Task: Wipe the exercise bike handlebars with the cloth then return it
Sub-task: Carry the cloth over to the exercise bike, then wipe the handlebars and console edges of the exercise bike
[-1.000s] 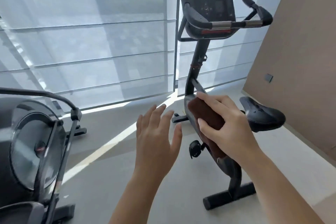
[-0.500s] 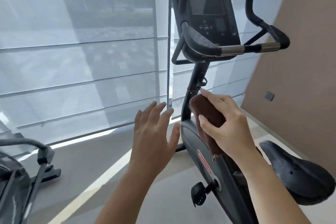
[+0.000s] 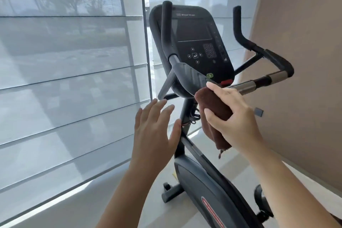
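My right hand (image 3: 235, 116) grips the cloth (image 3: 214, 116) just under the handlebars (image 3: 246, 85); my left hand (image 3: 153, 129) hangs open, empty. The dangling tail could brush the console (image 3: 196, 42) buttons, I judge.

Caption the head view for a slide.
Right hand brings a brown cloth up to the exercise bike handlebars; left hand open, empty.

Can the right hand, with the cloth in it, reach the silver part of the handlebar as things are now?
Probably yes. The right hand holds the brown cloth just below the near end of the silver grip, and nothing stands between them. The left hand is open and off to the side.
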Tool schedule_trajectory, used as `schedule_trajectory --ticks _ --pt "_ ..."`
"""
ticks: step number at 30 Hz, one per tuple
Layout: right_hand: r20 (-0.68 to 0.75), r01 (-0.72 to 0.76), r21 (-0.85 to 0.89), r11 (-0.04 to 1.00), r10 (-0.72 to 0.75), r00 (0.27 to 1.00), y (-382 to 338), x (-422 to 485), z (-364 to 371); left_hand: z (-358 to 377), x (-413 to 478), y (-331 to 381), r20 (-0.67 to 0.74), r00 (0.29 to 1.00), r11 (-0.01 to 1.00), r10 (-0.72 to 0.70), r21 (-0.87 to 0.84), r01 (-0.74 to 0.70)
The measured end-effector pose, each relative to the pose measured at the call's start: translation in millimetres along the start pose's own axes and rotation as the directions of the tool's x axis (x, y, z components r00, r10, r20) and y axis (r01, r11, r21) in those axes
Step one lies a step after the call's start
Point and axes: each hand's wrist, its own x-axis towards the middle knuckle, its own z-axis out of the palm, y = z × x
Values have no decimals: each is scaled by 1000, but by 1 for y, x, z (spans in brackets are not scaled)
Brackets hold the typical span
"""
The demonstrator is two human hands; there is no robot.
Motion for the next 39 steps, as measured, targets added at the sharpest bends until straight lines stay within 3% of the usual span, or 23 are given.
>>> schedule_trajectory --ticks 5,12,16,26,36,39 --pt "-178 11 -139 990 -36 983 2 88 45 12 107 -78 -19 987 986 157 -52 -158" --pt "-15 -27 -218 976 24 1000 9 106 43 28 120 -93 53 975 976 216 -16 -216" --pt "-16 -47 -258 965 44 999 20 148 62 52 166 -125 62 968 969 244 -51 -241" --pt "-98 -5 -212 977 -16 995 68 253 79 104 239 -145 -11 968 966 249 -66 -250" --pt "27 -21 19 1000 20 999 94 275 143 117 262 -168 -22 957 957 288 -22 -289" --pt "146 -43 104 994 27 989 95 277 136 118 262 -175 -7 948 948 317 -15 -317"
